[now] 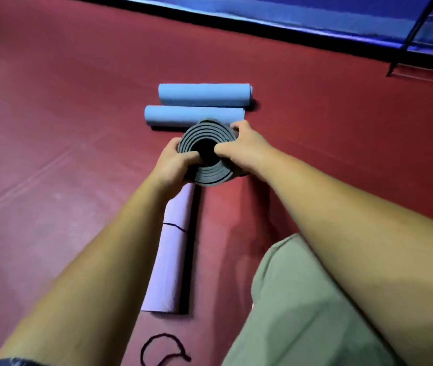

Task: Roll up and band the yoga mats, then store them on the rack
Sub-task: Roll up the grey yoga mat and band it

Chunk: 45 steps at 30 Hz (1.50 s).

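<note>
**Grey mat held end-on in both grips**

Your left grip [173, 161] and right grip [244, 146] both clasp the rolled grey mat [207, 177], one on each side. Its spiral end faces you. On each side your fingers curl round the outside of the roll and your thumb lies across the coiled layers toward the hollow centre. You cannot tell whether the far end rests on the red floor [51, 128].

Just beyond the grey mat, two blue mats [191, 116] lie rolled and side by side, crosswise to you. Under your left forearm a lilac mat [168, 260] lies rolled on the floor, pointing away from you, with a dark band [174, 226] around it. A loose dark loop [157, 347] lies on the floor near its closer end. Your knee in green trousers [289, 299] sits to the right.
</note>
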Available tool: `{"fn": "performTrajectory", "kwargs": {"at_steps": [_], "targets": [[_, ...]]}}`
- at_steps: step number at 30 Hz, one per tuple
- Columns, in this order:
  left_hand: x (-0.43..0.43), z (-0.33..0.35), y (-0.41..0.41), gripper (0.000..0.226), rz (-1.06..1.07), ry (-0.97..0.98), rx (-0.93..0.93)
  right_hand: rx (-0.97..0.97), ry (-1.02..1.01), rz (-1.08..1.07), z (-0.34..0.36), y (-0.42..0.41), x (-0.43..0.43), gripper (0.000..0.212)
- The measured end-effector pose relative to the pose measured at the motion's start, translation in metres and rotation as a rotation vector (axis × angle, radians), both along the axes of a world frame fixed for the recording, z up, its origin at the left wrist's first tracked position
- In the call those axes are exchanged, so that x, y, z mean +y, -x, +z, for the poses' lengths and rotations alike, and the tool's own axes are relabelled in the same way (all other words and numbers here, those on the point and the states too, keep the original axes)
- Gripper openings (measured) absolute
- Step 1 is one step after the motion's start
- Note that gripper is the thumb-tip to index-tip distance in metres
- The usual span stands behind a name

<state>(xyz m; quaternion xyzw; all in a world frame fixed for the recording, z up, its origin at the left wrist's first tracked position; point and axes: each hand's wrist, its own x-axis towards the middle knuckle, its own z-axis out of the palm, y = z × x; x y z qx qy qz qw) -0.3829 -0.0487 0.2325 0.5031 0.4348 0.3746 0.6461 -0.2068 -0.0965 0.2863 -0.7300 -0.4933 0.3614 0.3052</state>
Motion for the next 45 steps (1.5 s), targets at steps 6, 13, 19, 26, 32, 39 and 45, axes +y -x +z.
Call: {"fn": "performTrajectory", "kwargs": {"at_steps": [6,13,19,26,32,39,45], "targets": [[-0.024,-0.099,0.062,0.052,0.022,0.172,-0.025,-0.088,0.245,0.154,-0.075,0.07,0.019,0.082],[-0.075,-0.209,0.128,0.041,-0.187,0.612,0.298,-0.402,0.595,0.449,-0.18,0.123,-0.019,0.113],[-0.098,-0.259,0.136,0.055,-0.447,0.46,0.968,-0.421,0.722,0.648,-0.193,0.108,-0.024,0.103],[-0.125,-0.265,0.12,0.059,-0.522,-0.148,1.427,-0.572,0.717,0.774,-0.174,0.079,-0.031,0.052],[-0.126,-0.278,0.106,0.052,-0.55,-0.071,1.476,-0.599,0.694,0.855,-0.174,0.089,-0.038,0.048],[-0.125,-0.283,0.089,0.09,-0.655,0.056,1.521,-0.653,0.674,0.898,-0.169,0.084,-0.031,0.046],[-0.09,-0.235,0.048,0.064,-0.597,-0.004,1.395,-0.682,0.629,0.828,-0.127,0.058,-0.032,0.032]]}}
